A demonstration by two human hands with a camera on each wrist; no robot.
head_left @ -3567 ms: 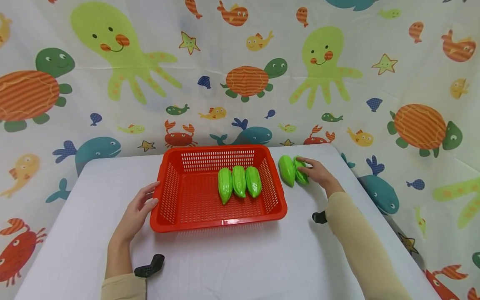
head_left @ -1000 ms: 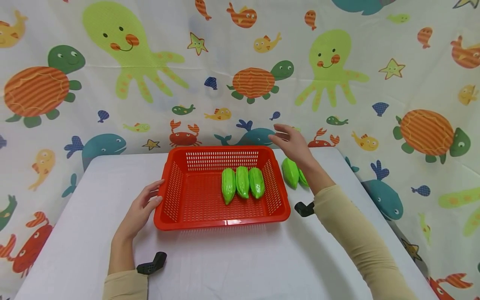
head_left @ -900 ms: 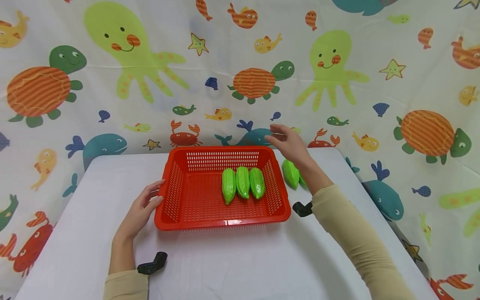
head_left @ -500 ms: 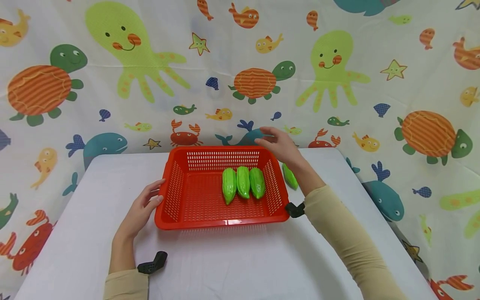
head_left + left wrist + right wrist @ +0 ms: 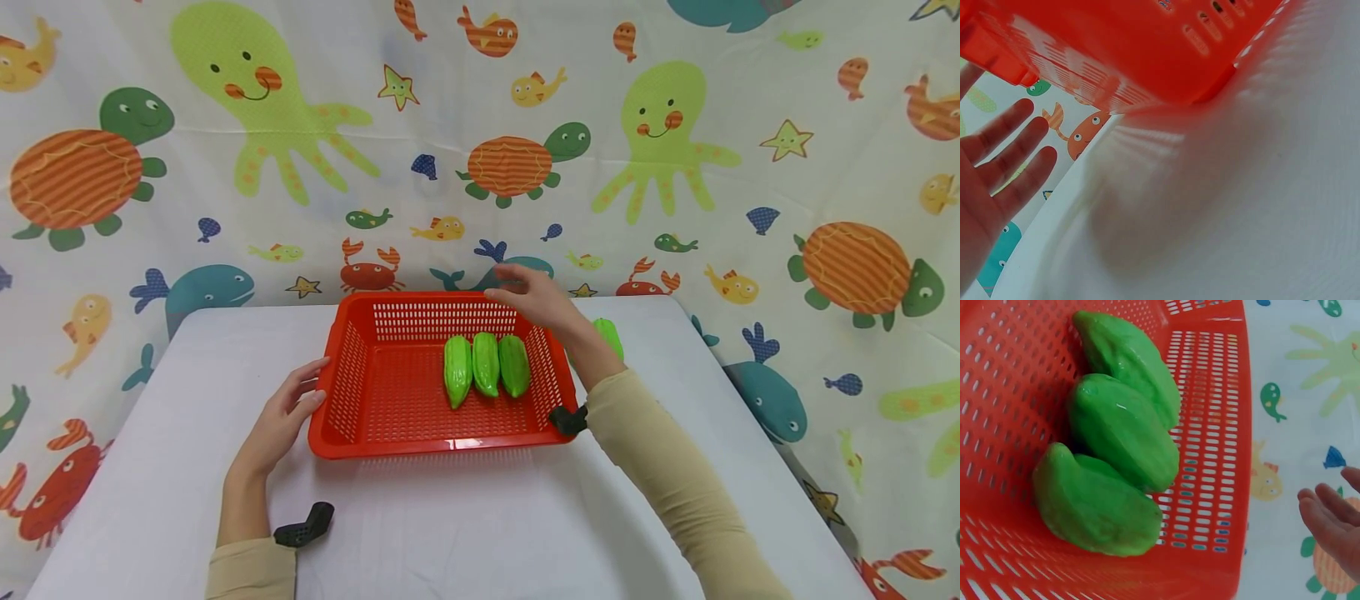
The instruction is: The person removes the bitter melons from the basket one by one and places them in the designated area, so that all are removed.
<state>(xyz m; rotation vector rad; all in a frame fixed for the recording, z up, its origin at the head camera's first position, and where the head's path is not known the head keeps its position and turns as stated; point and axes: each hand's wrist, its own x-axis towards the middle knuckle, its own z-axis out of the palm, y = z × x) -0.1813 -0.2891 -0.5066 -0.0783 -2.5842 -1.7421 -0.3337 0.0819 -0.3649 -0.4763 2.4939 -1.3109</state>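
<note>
Three green, ridged, star-fruit-like fruits (image 5: 486, 365) lie side by side in the right half of a red perforated plastic basket (image 5: 405, 443). At the basket's left side is my left hand (image 5: 281, 412), fingertips at the rim; the left wrist view shows its fingers (image 5: 1025, 178) extended and spread. My right hand (image 5: 536, 300) hovers over the back right rim with loosely bent fingers and nothing in them. In the right wrist view, the right hand (image 5: 1335, 519) is apart from the fruits. Another green fruit (image 5: 609, 337) lies outside on the right, partly hidden by my right forearm.
The basket stands on a table with a white cover (image 5: 450, 525). Behind it hangs a curtain (image 5: 420, 100) printed with sea animals. Black wrist devices (image 5: 306, 527) sit at both cuffs.
My right hand has moved left from the fruits outside the basket, rising and then lowering toward the back rim. The left hand and the three fruits inside keep their places.
</note>
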